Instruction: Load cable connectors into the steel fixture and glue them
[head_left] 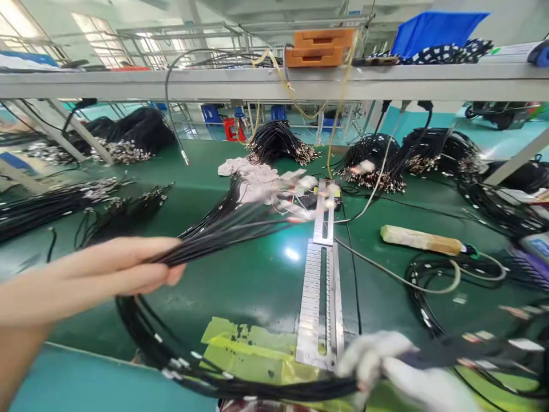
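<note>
My bare left hand [128, 266] is closed around a bundle of thin black cables [218, 237]. One end of the bundle fans out past the fingers towards the middle of the bench, its pale tips smeared by motion. From under that hand the cables loop down along the bench's front edge to my right hand [394, 363], in a white glove. Its fingers are wrapped round the bundle at the lower right, somewhat blurred, with cable ends beyond them. Between the hands a slotted metal fixture [306, 303] lies on the green bench [249, 286], partly over yellow-green tape [244, 349].
Heaps of black cables [281, 140] line the back, with more bundles [55, 203] at left. A pinkish-white cloth [253, 171] lies mid-bench. At right are a tape-wrapped handle [422, 239] with a cord and coiled cables. A shelf [214, 83] above carries orange boxes [319, 48] and a blue bin [435, 31].
</note>
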`<act>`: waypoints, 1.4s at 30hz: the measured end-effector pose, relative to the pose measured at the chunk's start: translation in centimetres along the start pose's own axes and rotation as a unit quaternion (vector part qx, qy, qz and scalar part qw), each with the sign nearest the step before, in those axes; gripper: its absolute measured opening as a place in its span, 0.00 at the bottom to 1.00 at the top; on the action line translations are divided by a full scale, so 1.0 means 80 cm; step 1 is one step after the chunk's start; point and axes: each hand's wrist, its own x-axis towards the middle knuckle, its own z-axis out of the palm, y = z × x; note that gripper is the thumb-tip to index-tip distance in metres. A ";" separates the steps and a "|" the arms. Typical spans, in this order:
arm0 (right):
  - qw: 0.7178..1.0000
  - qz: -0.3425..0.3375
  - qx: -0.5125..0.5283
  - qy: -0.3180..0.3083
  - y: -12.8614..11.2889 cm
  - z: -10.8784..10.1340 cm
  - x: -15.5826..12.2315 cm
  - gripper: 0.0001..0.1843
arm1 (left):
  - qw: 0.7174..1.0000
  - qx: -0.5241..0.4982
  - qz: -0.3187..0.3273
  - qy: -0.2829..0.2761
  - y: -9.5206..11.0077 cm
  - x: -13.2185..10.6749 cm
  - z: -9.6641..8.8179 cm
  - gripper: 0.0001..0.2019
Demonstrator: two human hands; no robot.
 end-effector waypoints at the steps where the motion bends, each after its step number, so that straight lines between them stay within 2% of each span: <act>1: 0.997 -0.016 0.050 -0.054 0.003 0.024 0.028 0.23 | 0.998 0.023 0.031 -0.055 0.028 0.023 0.010 0.15; 2: 0.989 -0.024 0.130 -0.071 0.013 0.051 0.056 0.25 | 0.991 0.044 0.043 -0.122 0.054 0.050 0.025 0.12; 3: 0.979 -0.024 0.195 -0.056 0.029 0.078 0.084 0.26 | 0.979 0.066 0.046 -0.187 0.074 0.080 0.045 0.10; 5: 0.955 0.017 0.297 0.004 0.065 0.126 0.128 0.28 | 0.947 0.149 0.087 -0.270 0.090 0.140 0.097 0.07; 6: 0.938 0.070 0.340 -0.007 0.081 0.143 0.142 0.31 | 0.935 0.209 0.129 -0.255 0.085 0.166 0.126 0.08; 7: 0.922 0.139 0.357 -0.061 0.092 0.153 0.149 0.32 | 0.933 0.237 0.150 -0.227 0.073 0.189 0.154 0.09; 9: 0.898 0.224 0.340 -0.164 0.094 0.150 0.143 0.29 | 0.926 0.274 0.179 -0.187 0.033 0.220 0.203 0.11; 10: 0.898 0.234 0.309 -0.207 0.084 0.136 0.133 0.27 | 0.921 0.289 0.196 -0.171 0.011 0.229 0.222 0.12; 11: 0.910 0.219 0.261 -0.236 0.069 0.115 0.123 0.24 | 0.915 0.300 0.215 -0.164 -0.009 0.234 0.237 0.13; 12: 0.942 0.162 0.206 -0.209 0.051 0.088 0.114 0.25 | 0.908 0.307 0.234 -0.159 -0.025 0.237 0.248 0.13; 13: 0.980 0.088 0.128 -0.124 0.031 0.057 0.109 0.25 | 0.902 0.311 0.252 -0.159 -0.037 0.239 0.257 0.14; 14: 0.999 0.018 0.025 -0.026 0.013 0.022 0.109 0.24 | 0.897 0.314 0.268 -0.160 -0.045 0.240 0.263 0.14; 15: 0.992 -0.040 -0.081 0.088 -0.001 -0.014 0.114 0.24 | 0.893 0.315 0.279 -0.161 -0.049 0.242 0.268 0.14; 17: 0.933 -0.081 -0.267 0.227 -0.015 -0.079 0.134 0.23 | 0.889 0.318 0.288 -0.161 -0.050 0.244 0.274 0.14; 18: 0.895 -0.085 -0.352 0.261 -0.014 -0.106 0.148 0.23 | 0.888 0.320 0.286 -0.162 -0.049 0.245 0.274 0.14; 19: 0.882 -0.082 -0.377 0.272 -0.009 -0.127 0.161 0.22 | 0.889 0.322 0.281 -0.166 -0.047 0.244 0.272 0.14; 21: 0.865 -0.081 -0.413 0.273 0.007 -0.151 0.181 0.21 | 0.890 0.322 0.264 -0.186 -0.047 0.240 0.264 0.15; 24: 0.857 -0.089 -0.433 0.264 0.029 -0.154 0.193 0.21 | 0.894 0.267 0.207 -0.296 -0.051 0.224 0.246 0.15; 26: 0.852 -0.099 -0.442 0.262 0.034 -0.147 0.193 0.22 | 0.900 0.211 0.176 -0.340 -0.053 0.212 0.238 0.15; 27: 0.851 -0.103 -0.445 0.259 0.033 -0.143 0.192 0.22 | 0.906 0.193 0.174 -0.335 -0.053 0.208 0.238 0.15; 29: 0.851 -0.110 -0.449 0.249 0.031 -0.138 0.188 0.21 | 0.918 0.195 0.202 -0.281 -0.053 0.203 0.245 0.13; 31: 0.855 -0.114 -0.452 0.228 0.029 -0.134 0.181 0.21 | 0.917 0.210 0.241 -0.238 -0.053 0.204 0.260 0.12; 35: 0.867 -0.117 -0.446 0.189 0.041 -0.129 0.157 0.21 | 0.917 0.187 0.285 -0.209 -0.059 0.211 0.288 0.07; 38: 0.864 -0.137 -0.430 0.224 0.057 -0.129 0.142 0.22 | 0.920 0.160 0.290 -0.211 -0.061 0.214 0.295 0.02; 42: 0.853 -0.153 -0.400 0.297 0.071 -0.132 0.140 0.19 | 0.912 0.150 0.310 -0.221 -0.062 0.215 0.294 0.03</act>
